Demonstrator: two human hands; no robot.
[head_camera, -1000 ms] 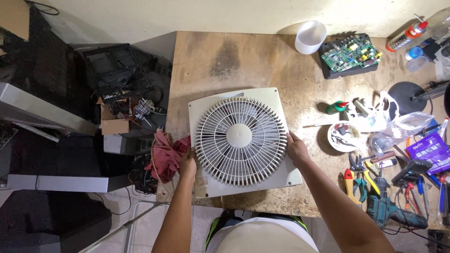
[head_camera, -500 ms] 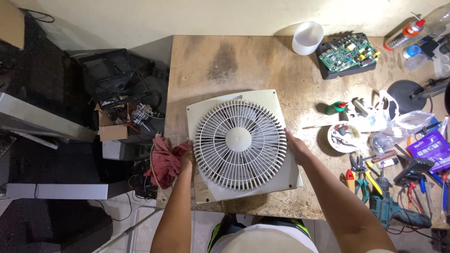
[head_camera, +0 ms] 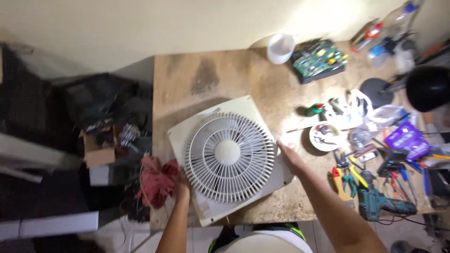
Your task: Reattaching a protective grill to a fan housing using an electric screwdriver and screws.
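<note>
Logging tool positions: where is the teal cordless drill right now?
In the head view, the teal cordless drill lies at the near right edge of the wooden workbench, beside the pliers and right of the right hand.

Person, seen from a head-worn camera. Two arms are shown, bare from the lower edge of the frame up to the hands; no sleeves, gloves, watch or rings can be made out. The left hand (head_camera: 182, 186) and the right hand (head_camera: 288, 157) are uncovered, the fingers (head_camera: 281, 146) blurred. A pale, off-white garment (head_camera: 262, 243) is seen at the bottom edge, with a bright yellow-green and dark trim (head_camera: 293, 226) beside it. Further detail is lost to blur.
</note>
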